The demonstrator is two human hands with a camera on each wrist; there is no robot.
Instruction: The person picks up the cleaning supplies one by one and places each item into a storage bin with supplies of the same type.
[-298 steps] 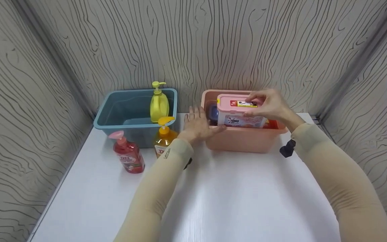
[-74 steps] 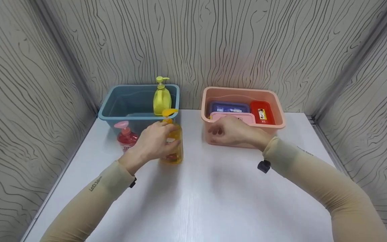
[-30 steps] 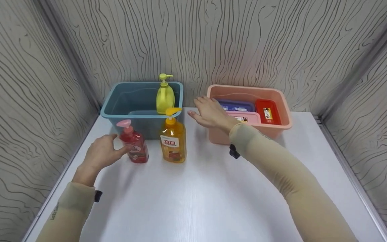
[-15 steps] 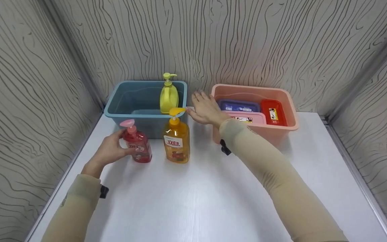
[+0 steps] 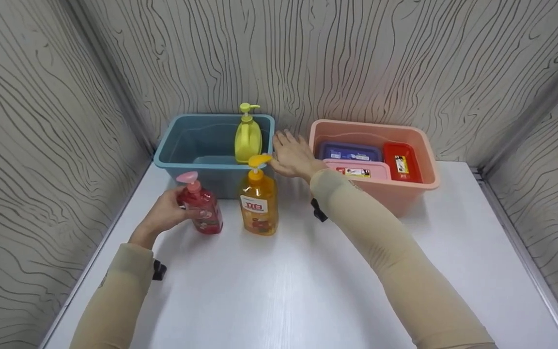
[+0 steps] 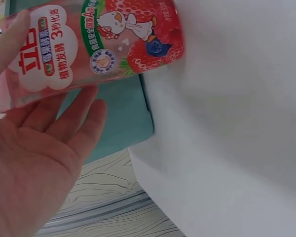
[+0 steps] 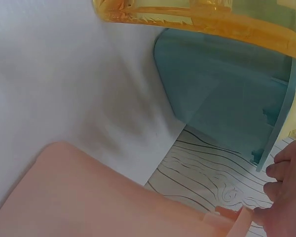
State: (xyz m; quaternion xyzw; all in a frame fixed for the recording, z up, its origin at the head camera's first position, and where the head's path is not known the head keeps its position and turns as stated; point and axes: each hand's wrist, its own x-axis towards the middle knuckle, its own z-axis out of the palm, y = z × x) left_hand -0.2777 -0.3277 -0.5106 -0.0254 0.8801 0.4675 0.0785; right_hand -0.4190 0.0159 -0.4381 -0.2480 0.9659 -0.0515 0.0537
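My left hand point(image 5: 166, 212) grips the red pump bottle point(image 5: 207, 213) from its left side, thumb in front and fingers behind. In the left wrist view the thumb lies over the label of the red bottle point(image 6: 103, 44), with the fingers point(image 6: 84, 118) curled beneath it. My right hand point(image 5: 294, 156) is at the right rim of the blue-green bin point(image 5: 196, 166), fingers extended; whether it touches the rim I cannot tell. An orange pump bottle point(image 5: 259, 206) stands upright between the hands, and a yellow pump bottle point(image 5: 248, 140) stands inside the blue-green bin.
A pink bin point(image 5: 400, 198) stands to the right, holding a blue-lidded box point(image 5: 349, 151), a pink-lidded box point(image 5: 378, 170) and a red box point(image 5: 401, 169). Wood-patterned panels point(image 5: 371, 58) enclose the white table point(image 5: 269, 291) at the back and sides.
The pink-lidded box has gone down into the pink bin. My left hand has left the orange bottle and taken hold of the red one. My right hand has moved left to the blue-green bin.
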